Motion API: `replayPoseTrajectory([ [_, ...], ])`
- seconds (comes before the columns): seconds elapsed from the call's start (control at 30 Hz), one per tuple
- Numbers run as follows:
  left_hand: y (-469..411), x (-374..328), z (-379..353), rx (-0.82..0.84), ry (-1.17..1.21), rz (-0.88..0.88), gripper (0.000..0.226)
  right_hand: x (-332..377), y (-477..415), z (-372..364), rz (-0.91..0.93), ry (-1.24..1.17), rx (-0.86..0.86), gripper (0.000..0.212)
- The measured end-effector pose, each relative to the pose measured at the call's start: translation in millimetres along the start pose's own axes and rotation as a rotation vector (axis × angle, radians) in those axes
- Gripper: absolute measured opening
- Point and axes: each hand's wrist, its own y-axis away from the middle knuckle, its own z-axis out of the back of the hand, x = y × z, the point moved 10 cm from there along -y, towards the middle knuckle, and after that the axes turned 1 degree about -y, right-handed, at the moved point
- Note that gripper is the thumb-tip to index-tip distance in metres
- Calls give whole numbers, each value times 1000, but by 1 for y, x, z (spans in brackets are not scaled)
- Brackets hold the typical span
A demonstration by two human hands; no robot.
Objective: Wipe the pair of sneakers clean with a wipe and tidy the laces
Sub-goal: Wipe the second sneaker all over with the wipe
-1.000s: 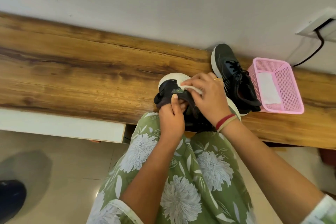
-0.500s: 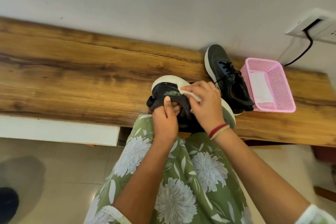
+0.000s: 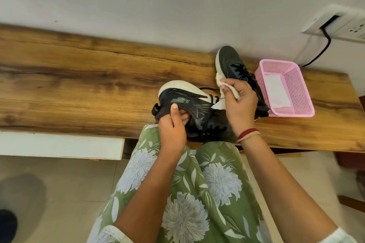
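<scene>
My left hand [image 3: 172,126] grips the sneaker [image 3: 189,104] on the wooden tabletop [image 3: 79,85] while my right hand [image 3: 240,102], just above it, pinches the wipe [image 3: 225,92].

A wooden shelf [image 3: 79,77] runs across the middle of the frame, against the wall [image 3: 158,2]. At centre, one sneaker [image 3: 189,104] lies tipped on its side at the shelf's near edge. Up and right of it stands the second sneaker [image 3: 231,61], with a basket [image 3: 296,85] just beside it further right, holding a folded wipe [image 3: 276,92]. A wall socket [image 3: 339,23] sits upper right.
</scene>
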Motion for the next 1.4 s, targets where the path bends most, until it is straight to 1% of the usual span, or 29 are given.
replayPoseTrajectory([
  [0.03, 1, 0, 0, -5, 9, 3, 36, 4, 1, -7, -1, -43, 21, 19],
  [0.1, 0, 1, 0, -5, 23, 10, 36, 19, 9, -28, 54, -58, 127, 20],
  [0.2, -2, 3, 1, -1, 31, 10, 38, 45, 26, -59, 198, 54, 309, 20],
  [0.23, -3, 4, 1, 2, 36, 5, 39, 50, 32, -66, 242, 104, 346, 20],
  [0.3, -2, 4, 2, 4, 43, 1, 39, 52, 42, -66, 316, 229, 331, 23],
  [0.37, 0, 2, 1, 3, 44, -2, 38, 44, 44, -51, 336, 344, 256, 24],
  [0.4, 0, 1, 1, 3, 42, -3, 37, 38, 43, -42, 320, 363, 229, 24],
  [0.47, 0, 0, -1, 14, 30, -14, 37, 32, 40, -35, 319, 322, 222, 25],
  [0.57, 1, -3, -2, 42, -19, -53, 38, 50, 39, -50, 423, 260, 276, 26],
  [0.73, 1, -3, 1, 26, -42, -70, 42, 78, 32, -87, 594, 398, 436, 24],
  [0.83, 2, -4, 1, 13, -36, -81, 38, 73, 37, -76, 698, 418, 464, 29],
  [0.93, -1, -2, 1, 5, -34, -58, 40, 55, 41, -55, 654, 387, 413, 29],
  [1.0, -1, -1, 0, 10, -54, -50, 40, 54, 40, -56, 621, 363, 412, 28],
  [1.1, 0, -2, -1, 31, -60, -69, 40, 76, 37, -82, 665, 373, 493, 31],
  [1.2, -1, -3, -2, 32, -45, -82, 38, 85, 35, -98, 705, 439, 557, 36],
  [1.3, -2, 0, -2, 26, -27, -72, 39, 70, 34, -79, 647, 411, 501, 34],
  [1.4, -4, 3, 1, -3, 0, -27, 40, 39, 39, -54, 532, 362, 428, 28],
])
